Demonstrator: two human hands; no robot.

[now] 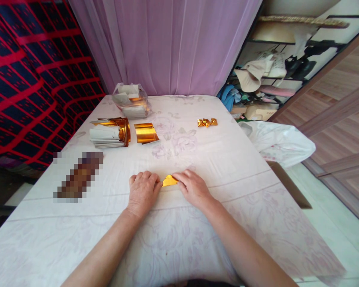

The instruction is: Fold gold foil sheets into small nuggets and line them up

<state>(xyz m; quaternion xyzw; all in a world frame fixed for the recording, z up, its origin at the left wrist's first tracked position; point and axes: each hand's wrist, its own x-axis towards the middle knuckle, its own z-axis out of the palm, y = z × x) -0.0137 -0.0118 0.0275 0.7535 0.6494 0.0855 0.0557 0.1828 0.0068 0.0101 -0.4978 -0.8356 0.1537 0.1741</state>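
Hands close together, my left hand (143,190) and right hand (192,187) pinch a small folded gold foil paper (169,181) flat between them on the pale flowered tablecloth (227,167); uneven pressure could crease the slippery foil crookedly.

Two bare forearms entering from lower frame, no sleeves; left hand (143,192), right hand (192,187) ringless (visible fingers only).

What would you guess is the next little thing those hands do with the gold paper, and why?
Probably press the fold flat. Both the left hand and right hand pinch a small gold foil piece on the table, already partly folded; a finished folded piece lies farther back.
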